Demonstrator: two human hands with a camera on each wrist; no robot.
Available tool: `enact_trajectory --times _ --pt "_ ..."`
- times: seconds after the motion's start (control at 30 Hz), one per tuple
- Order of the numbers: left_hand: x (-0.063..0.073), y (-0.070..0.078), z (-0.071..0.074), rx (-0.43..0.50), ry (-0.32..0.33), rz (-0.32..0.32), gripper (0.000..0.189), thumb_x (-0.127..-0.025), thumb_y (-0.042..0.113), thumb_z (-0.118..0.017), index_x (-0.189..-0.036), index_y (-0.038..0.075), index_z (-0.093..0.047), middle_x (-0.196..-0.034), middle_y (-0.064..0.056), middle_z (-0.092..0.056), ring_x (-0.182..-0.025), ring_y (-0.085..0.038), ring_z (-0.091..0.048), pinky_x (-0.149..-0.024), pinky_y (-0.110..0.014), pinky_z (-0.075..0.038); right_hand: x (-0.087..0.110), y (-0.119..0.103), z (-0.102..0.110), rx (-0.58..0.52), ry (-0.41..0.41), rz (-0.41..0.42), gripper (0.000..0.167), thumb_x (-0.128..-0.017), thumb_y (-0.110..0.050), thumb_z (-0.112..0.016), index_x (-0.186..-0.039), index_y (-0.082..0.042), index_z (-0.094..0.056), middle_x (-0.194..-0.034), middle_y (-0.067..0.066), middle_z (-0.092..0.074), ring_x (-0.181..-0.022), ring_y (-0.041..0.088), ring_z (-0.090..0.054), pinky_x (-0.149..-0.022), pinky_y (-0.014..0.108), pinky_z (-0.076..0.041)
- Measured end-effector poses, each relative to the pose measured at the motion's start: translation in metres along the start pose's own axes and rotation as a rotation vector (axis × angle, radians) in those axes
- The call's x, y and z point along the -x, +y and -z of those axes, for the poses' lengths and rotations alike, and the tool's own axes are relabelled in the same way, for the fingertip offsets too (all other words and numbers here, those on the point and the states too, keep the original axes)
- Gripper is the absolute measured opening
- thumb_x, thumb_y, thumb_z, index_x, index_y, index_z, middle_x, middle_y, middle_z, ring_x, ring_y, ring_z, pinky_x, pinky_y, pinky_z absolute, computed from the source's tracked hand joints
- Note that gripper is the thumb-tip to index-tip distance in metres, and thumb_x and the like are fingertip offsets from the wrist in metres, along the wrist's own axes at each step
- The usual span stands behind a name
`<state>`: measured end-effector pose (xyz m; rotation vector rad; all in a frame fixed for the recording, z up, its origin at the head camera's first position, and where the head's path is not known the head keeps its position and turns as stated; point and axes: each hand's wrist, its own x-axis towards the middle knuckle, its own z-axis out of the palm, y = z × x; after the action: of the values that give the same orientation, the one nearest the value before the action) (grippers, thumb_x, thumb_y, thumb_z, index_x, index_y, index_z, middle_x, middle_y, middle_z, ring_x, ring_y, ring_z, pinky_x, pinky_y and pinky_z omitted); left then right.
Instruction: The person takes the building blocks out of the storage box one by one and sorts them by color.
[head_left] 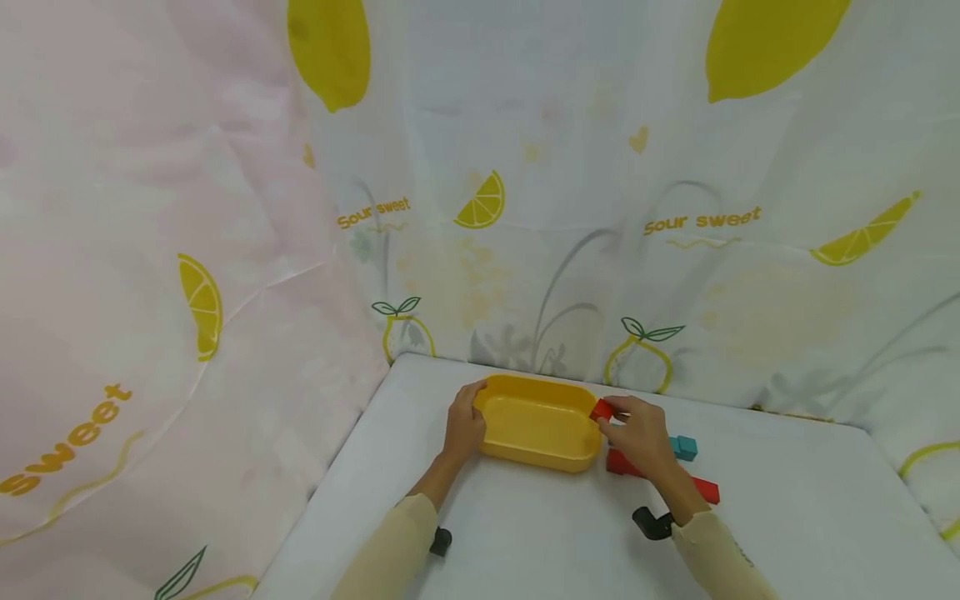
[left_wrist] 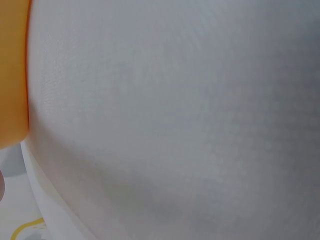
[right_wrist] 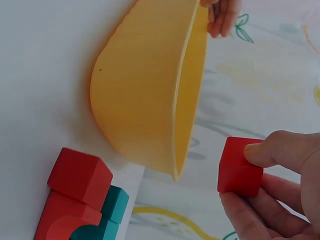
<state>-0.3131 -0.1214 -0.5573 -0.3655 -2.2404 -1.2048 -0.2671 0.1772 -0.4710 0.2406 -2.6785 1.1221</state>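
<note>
My right hand (head_left: 639, 433) pinches a red cube (right_wrist: 240, 166) between thumb and fingers, just beside the right end of a yellow plastic basin (head_left: 536, 454). In the right wrist view the cube is held apart from the basin's rim. At the basin's left end, my left hand (head_left: 465, 423) grips the rim, its fingertips showing over the edge in the right wrist view. The left wrist view catches only the basin's side (left_wrist: 12, 75) and a sliver of a finger. Inside the basin, the visible floor is bare yellow.
Red blocks (right_wrist: 80, 175), one with an arched cutout, lie on the white table (head_left: 525, 525) right of the basin. Teal blocks (head_left: 684, 447) lie beside them, partly behind my right hand. A lemon-printed curtain (head_left: 555, 250) hangs along the table's back and left edges.
</note>
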Motion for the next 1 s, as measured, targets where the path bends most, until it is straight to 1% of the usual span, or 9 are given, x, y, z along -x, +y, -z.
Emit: enact_trajectory --times 0.13,0.23,0.4,0.5,0.57,0.7,0.77,0.87,1.0 --pt "-0.001 -0.001 0.0 -0.013 0.006 -0.012 0.057 -0.075 -0.025 -0.041 -0.126 -0.006 -0.057 -0.122 -0.017 -0.06 -0.12 -0.031 -0.055 -0.103 -0.043 -0.044 0.008 0.004 0.009 0.001 0.016 0.023 0.039 -0.081 -0.011 -0.073 -0.117 0.003 -0.067 -0.109 0.019 -0.068 -0.096 0.035 -0.067 -0.077 0.042 -0.058" --pt "-0.001 0.001 0.0 -0.023 0.005 -0.006 0.057 -0.075 -0.024 -0.041 -0.126 -0.005 -0.057 -0.122 -0.016 -0.06 -0.12 -0.03 -0.055 -0.103 -0.043 -0.044 0.015 0.008 0.013 0.013 0.018 0.032 0.038 -0.08 -0.012 -0.073 -0.114 0.003 -0.068 -0.108 0.019 -0.068 -0.095 0.035 -0.067 -0.081 0.045 -0.057" --pt "-0.004 0.003 0.001 -0.009 0.002 -0.019 0.057 -0.075 -0.024 -0.04 -0.126 -0.007 -0.056 -0.122 -0.018 -0.06 -0.12 -0.032 -0.054 -0.103 -0.045 -0.044 0.027 0.014 0.02 0.021 0.008 0.041 0.036 -0.08 -0.012 -0.074 -0.113 0.002 -0.069 -0.109 0.018 -0.068 -0.096 0.032 -0.065 -0.082 0.047 -0.056" --pt "-0.004 0.004 0.001 0.002 0.002 -0.025 0.056 -0.075 -0.024 -0.039 -0.126 -0.008 -0.056 -0.122 -0.02 -0.059 -0.12 -0.033 -0.054 -0.103 -0.046 -0.044 0.033 0.019 0.021 0.002 -0.018 0.043 0.035 -0.08 -0.009 -0.073 -0.113 0.002 -0.069 -0.11 0.018 -0.068 -0.094 0.031 -0.067 -0.08 0.045 -0.057" --pt "-0.004 0.004 0.001 -0.004 0.001 -0.017 0.056 -0.075 -0.024 -0.04 -0.127 -0.008 -0.056 -0.122 -0.02 -0.059 -0.12 -0.033 -0.054 -0.103 -0.044 -0.044 0.037 0.021 0.02 -0.016 -0.042 0.046 0.035 -0.08 -0.008 -0.073 -0.113 0.003 -0.068 -0.111 0.019 -0.068 -0.093 0.032 -0.067 -0.08 0.045 -0.057" --pt "-0.002 0.002 -0.001 -0.022 0.007 -0.008 0.057 -0.075 -0.025 -0.04 -0.127 -0.007 -0.056 -0.123 -0.019 -0.059 -0.12 -0.032 -0.054 -0.103 -0.045 -0.044 0.044 0.025 0.015 -0.02 -0.073 0.055 0.036 -0.078 -0.008 -0.077 -0.112 0.001 -0.07 -0.11 0.015 -0.069 -0.096 0.031 -0.065 -0.082 0.045 -0.057" --pt "-0.002 0.0 -0.002 -0.021 0.008 -0.005 0.057 -0.075 -0.025 -0.04 -0.127 -0.007 -0.056 -0.123 -0.018 -0.059 -0.121 -0.033 -0.054 -0.102 -0.045 -0.044 0.047 0.027 0.012 -0.023 -0.087 0.042 0.037 -0.077 -0.009 -0.08 -0.112 -0.001 -0.07 -0.109 0.013 -0.07 -0.097 0.029 -0.063 -0.082 0.042 -0.057" --pt "0.0 0.0 -0.003 -0.017 0.01 0.003 0.057 -0.075 -0.024 -0.04 -0.127 -0.006 -0.056 -0.122 -0.018 -0.06 -0.12 -0.033 -0.054 -0.102 -0.046 -0.045 0.053 0.03 0.009 -0.035 -0.118 0.013 0.038 -0.077 -0.009 -0.081 -0.113 -0.002 -0.07 -0.11 0.012 -0.069 -0.098 0.028 -0.062 -0.079 0.039 -0.058" --pt "0.002 0.001 -0.003 -0.019 0.005 0.02 0.057 -0.076 -0.024 -0.04 -0.127 -0.005 -0.056 -0.123 -0.017 -0.059 -0.121 -0.032 -0.053 -0.103 -0.045 -0.044 0.059 0.034 0.005 -0.016 -0.14 -0.035 0.04 -0.076 -0.01 -0.08 -0.114 -0.003 -0.07 -0.113 0.011 -0.068 -0.102 0.029 -0.059 -0.081 0.042 -0.058"
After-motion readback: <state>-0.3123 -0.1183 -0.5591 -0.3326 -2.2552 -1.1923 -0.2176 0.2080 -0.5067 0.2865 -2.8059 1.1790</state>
